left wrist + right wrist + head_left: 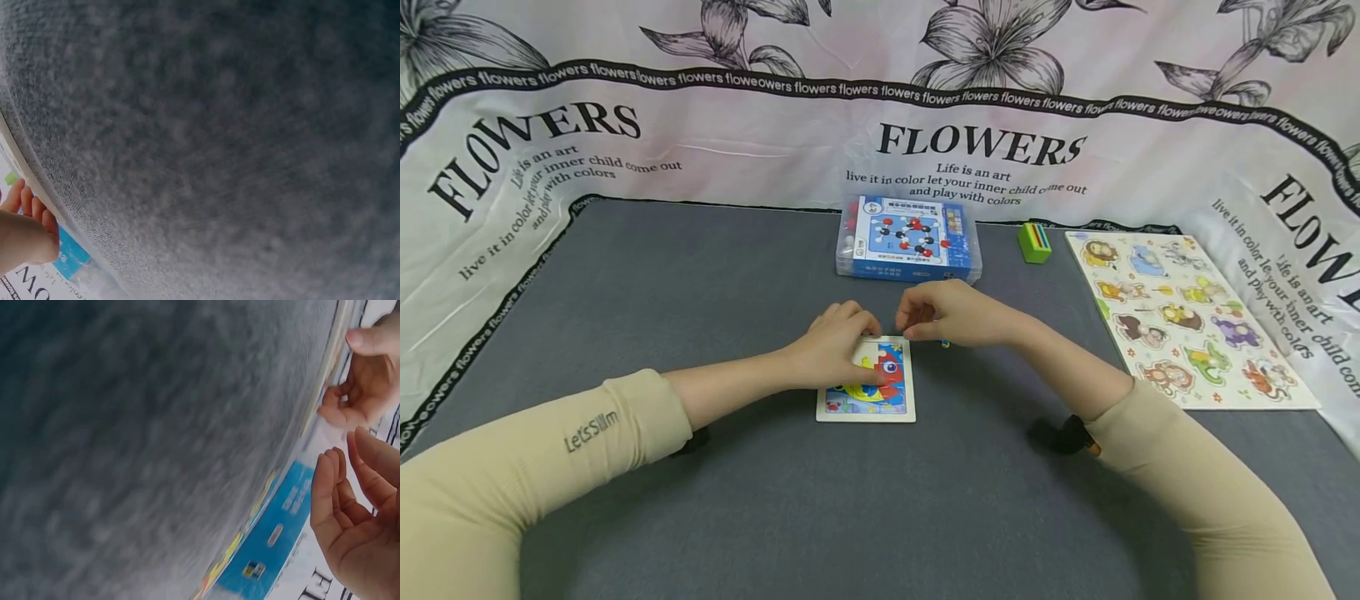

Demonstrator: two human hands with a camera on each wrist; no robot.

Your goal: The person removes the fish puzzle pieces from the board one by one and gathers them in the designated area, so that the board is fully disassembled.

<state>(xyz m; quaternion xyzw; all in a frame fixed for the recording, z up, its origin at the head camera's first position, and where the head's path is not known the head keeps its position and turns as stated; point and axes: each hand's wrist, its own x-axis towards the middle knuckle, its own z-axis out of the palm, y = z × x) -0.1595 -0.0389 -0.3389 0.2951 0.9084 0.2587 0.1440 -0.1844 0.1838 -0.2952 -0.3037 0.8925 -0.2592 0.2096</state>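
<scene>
A small picture puzzle with a white frame (912,408) lies on the grey table, showing a red, yellow and blue fish. My left hand (835,346) rests over its upper left part, the thumb stretched across the fish and the fingers towards the far edge. At the upper right corner of the frame is my right hand (958,315), fingers loosely bent. In the right wrist view that right hand (359,519) shows nothing between thumb and fingers. A small yellow and blue piece (946,343) peeks out below it, mostly hidden.
Behind the hands stands a clear plastic box with a blue label (902,237). To its right sits a green block with coloured stripes (1034,243). A large board of cartoon animals (1187,321) lies at the right. A flower-printed cloth (760,158) closes off the back.
</scene>
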